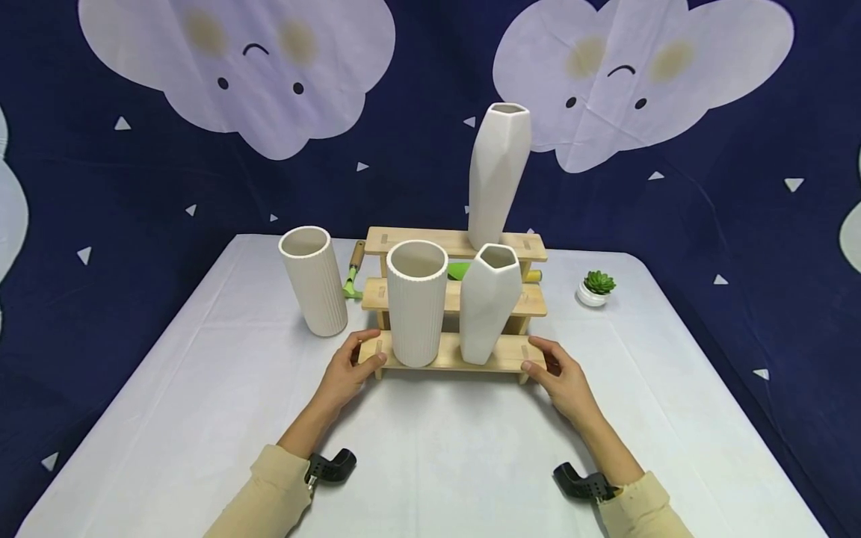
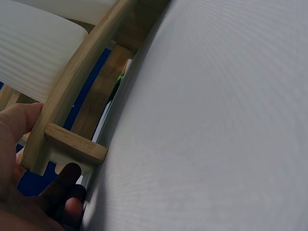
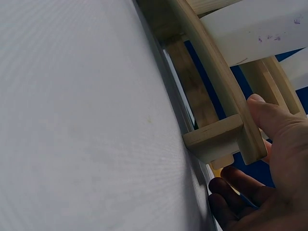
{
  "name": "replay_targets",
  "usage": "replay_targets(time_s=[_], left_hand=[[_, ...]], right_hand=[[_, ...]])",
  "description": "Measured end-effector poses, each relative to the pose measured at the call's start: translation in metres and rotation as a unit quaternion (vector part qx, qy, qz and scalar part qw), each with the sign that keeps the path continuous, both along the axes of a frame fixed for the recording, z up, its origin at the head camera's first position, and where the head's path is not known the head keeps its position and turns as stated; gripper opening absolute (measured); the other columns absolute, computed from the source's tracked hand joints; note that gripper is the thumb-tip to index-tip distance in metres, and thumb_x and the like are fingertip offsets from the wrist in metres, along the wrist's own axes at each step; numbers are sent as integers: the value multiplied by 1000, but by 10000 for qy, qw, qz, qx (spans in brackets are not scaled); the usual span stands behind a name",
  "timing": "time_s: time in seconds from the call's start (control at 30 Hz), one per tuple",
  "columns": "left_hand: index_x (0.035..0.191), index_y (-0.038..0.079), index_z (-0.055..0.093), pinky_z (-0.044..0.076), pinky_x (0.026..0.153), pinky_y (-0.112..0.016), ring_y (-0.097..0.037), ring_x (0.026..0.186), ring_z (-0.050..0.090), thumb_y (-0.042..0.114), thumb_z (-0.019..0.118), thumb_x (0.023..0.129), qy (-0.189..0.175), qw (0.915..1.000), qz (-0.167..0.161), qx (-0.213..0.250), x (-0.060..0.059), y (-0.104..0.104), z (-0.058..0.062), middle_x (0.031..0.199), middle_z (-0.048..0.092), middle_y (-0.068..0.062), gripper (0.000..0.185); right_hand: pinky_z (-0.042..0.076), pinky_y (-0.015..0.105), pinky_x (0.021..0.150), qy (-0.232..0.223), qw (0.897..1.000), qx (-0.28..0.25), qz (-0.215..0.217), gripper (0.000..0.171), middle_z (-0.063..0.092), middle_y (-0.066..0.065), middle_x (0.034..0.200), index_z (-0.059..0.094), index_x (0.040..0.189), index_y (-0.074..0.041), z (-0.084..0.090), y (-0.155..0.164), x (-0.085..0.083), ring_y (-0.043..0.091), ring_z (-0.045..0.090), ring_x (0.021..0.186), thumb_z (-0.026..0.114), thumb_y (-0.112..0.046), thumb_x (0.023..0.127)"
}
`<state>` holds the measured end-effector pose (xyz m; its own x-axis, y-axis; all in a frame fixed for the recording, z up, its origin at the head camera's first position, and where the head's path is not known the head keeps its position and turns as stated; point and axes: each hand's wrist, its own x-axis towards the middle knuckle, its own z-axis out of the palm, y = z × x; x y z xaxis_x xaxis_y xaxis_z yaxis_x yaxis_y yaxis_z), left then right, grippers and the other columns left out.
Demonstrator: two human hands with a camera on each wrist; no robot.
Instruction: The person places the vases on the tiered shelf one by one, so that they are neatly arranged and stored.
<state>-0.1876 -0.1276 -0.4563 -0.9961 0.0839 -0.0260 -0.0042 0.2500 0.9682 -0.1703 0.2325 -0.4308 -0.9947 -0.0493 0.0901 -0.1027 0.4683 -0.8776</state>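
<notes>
Both hands are at the two ends of the bottom step of a three-step wooden rack [image 1: 447, 357] that stands near the middle of the desk [image 1: 202, 388], which is covered with a white cloth. The step in hand looks like taking hold of the rack to shift or lift it. The next move would call for an even, level pull from both sides, since the rack carries tall pieces that could tip.

The left hand [image 1: 346, 373] wraps the left end of the lowest board. In the left wrist view its thumb [image 2: 19, 122] lies on top of the board and its fingers [image 2: 65, 185] curl under beside the cross peg. The right hand [image 1: 561, 377] mirrors it at the right end, thumb [image 3: 269, 120] pressed on the board's edge and fingers [image 3: 236, 192] tucked below. Both seem clamped on the rack, though how firmly cannot be judged from these views. The forearms reach forward from low in the frame, angled slightly inward, wrists close to the desk.

On the bottom step stand a ribbed white cylinder vase [image 1: 416, 302] and a faceted white vase [image 1: 488, 302], just beside each other. A taller faceted vase [image 1: 498, 175] stands on the top step. Another ribbed vase [image 1: 313, 280] stands on the desk to the left of the rack, apart from it. A small potted succulent [image 1: 596, 288] sits well to the right.
</notes>
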Motion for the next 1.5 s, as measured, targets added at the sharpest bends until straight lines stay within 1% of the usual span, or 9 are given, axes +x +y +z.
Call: replay_targets(time_s=[0.13, 0.33, 0.43, 0.6, 0.67, 0.97, 1.1, 1.3, 1.5], left_hand=[[135, 16, 45, 44, 77, -20, -12, 96, 50, 24, 64, 90, 91, 9999, 9, -44, -1, 0, -2, 120, 55, -14, 50], [136, 16, 45, 44, 80, -21, -14, 102, 50, 24, 64, 90, 86, 9999, 12, -53, 0, -1, -2, 125, 55, -14, 50], [135, 15, 46, 43, 79, -22, -14, 100, 50, 22, 64, 90, 49, 9999, 149, -35, 3, 1, 6, 123, 55, -15, 49], [129, 14, 53, 43, 79, -24, -16, 98, 50, 17, 64, 88, 143, 9972, 727, 36, 5, 0, 11, 115, 57, -16, 42], [126, 13, 55, 43, 80, -22, -15, 99, 51, 15, 64, 88, 246, 9949, 970, 124, 3, -3, 7, 113, 57, -15, 39], [120, 6, 57, 42, 74, -14, -8, 93, 51, 11, 63, 88, 598, 9793, 1921, 204, 8, -11, 11, 107, 59, -13, 34], [119, 4, 55, 40, 75, -13, -9, 93, 48, 10, 64, 87, 794, 9709, 2238, 304, 8, -17, 12, 108, 57, -15, 35], [122, 0, 48, 35, 78, -13, -17, 101, 44, 8, 63, 86, 1042, 9586, 2596, 536, 6, -24, 14, 111, 50, -14, 40], [126, 0, 42, 34, 79, -13, -18, 103, 40, 7, 64, 84, 1116, 9510, 2833, 541, 1, -31, 17, 113, 43, -7, 48]], right_hand=[[39, 8, 87, -1, 10000, 38, -19, 51, 53, 19, 131, 46, 136, -4, 5, -2, 2, 10, 50, 109, 62, -20, 91], [41, 10, 87, 15, 10000, -17, 11, 51, 54, 18, 130, 46, 136, -5, 2, 0, 1, 8, 51, 107, 63, -20, 91], [41, 10, 87, 16, 10000, -53, 30, 51, 54, 18, 130, 46, 136, -5, 0, 1, 0, 6, 51, 106, 63, -20, 91], [41, 10, 87, -11, 10000, -29, -4, 51, 55, 19, 129, 46, 136, -5, 1, 0, 1, 5, 51, 106, 63, -20, 91], [41, 10, 87, -20, 10000, 3, -32, 51, 55, 19, 129, 46, 136, -5, 2, 0, 1, 7, 51, 106, 63, -21, 91], [41, 11, 88, -44, 10000, 14, -2, 51, 54, 18, 130, 46, 137, -6, 2, 0, 1, 12, 50, 109, 63, -21, 91], [41, 11, 88, -47, 10000, 5, 9, 51, 53, 18, 132, 45, 137, -5, 3, -1, 3, 16, 50, 111, 62, -22, 91], [41, 12, 88, -27, 10000, -2, -18, 50, 55, 19, 129, 46, 136, -4, 4, -2, 3, 19, 51, 111, 62, -19, 91], [42, 12, 87, 4, 10000, -37, 4, 52, 55, 18, 129, 46, 137, -7, -9, 4, -3, 12, 52, 108, 63, -22, 91]])
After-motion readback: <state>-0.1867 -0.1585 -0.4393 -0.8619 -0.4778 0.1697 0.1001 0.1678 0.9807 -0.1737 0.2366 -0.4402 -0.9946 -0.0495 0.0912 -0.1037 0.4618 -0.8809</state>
